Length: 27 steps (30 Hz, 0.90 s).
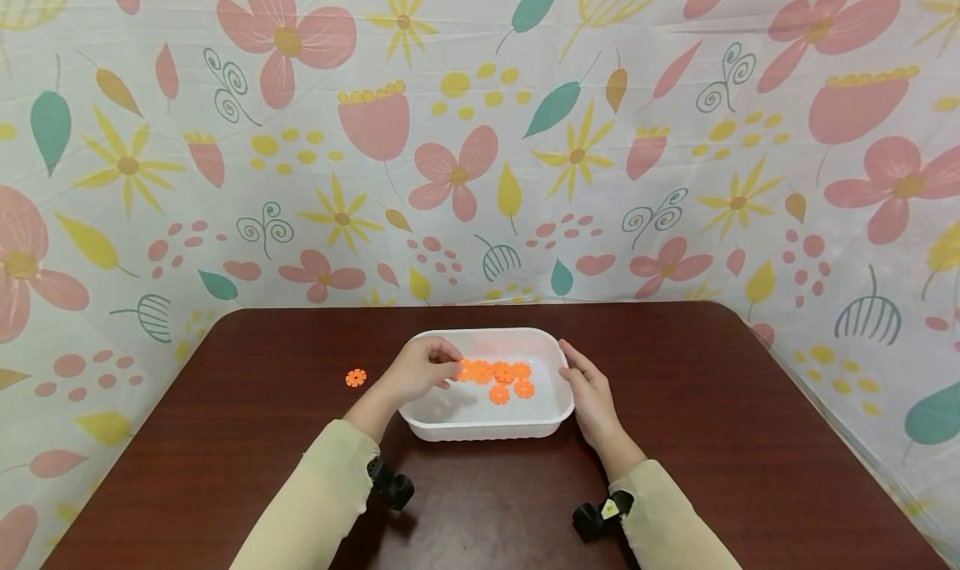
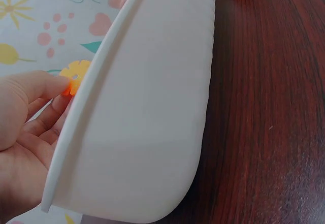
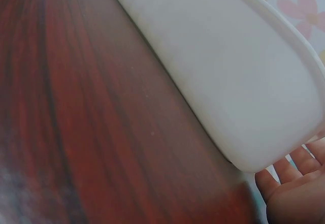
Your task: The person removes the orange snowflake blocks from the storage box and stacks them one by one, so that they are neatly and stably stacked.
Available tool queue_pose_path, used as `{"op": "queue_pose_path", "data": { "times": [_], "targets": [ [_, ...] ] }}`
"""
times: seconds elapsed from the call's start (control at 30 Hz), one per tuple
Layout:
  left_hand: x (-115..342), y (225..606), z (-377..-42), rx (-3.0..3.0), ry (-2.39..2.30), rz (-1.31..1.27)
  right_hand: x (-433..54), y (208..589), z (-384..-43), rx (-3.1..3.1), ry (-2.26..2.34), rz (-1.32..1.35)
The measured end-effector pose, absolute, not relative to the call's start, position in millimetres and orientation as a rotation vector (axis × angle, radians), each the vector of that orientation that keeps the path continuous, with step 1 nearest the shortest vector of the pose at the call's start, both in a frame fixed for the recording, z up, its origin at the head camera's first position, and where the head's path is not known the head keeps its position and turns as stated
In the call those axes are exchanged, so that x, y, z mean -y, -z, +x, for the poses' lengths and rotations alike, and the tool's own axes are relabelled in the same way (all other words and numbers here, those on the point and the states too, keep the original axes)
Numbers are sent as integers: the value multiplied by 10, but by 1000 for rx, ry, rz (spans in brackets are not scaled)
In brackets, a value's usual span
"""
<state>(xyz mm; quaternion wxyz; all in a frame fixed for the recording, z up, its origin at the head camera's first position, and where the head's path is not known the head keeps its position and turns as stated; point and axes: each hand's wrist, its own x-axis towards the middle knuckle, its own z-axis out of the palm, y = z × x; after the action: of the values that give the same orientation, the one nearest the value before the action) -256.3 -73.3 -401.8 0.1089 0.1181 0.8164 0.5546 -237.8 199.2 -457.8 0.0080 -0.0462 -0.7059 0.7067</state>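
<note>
One orange disc [image 1: 356, 377] (outside tub [image 1: 450, 408]) | left hand [image 1: 422, 367] pinches another [image 2: 77, 72] | right hand [image 1: 597, 399] grips rim [image 1: 487, 426]

tray [image 1: 487, 431]: 1 | table [image 1: 712, 428]: 1 | wrist cameras [image 1: 395, 487]: 2 | orange discs [image 1: 356, 377]: 7+

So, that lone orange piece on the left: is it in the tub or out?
Out: the lone orange piece lies on the brown table, left of the white tub and apart from it.

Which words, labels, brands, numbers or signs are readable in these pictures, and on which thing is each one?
No text is readable.
On the white tray and orange pieces: none visible.
Small label on the black device at the right sleeve: too small to read.
</note>
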Motion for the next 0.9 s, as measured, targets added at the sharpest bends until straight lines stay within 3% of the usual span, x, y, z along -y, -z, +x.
{"op": "queue_pose_path", "data": {
  "times": [0.9],
  "targets": [
    [993, 3907, -2482, -2461, -1709, 317, -1993, 4578, -2382, 2215, -2206, -151]
  ]
}}
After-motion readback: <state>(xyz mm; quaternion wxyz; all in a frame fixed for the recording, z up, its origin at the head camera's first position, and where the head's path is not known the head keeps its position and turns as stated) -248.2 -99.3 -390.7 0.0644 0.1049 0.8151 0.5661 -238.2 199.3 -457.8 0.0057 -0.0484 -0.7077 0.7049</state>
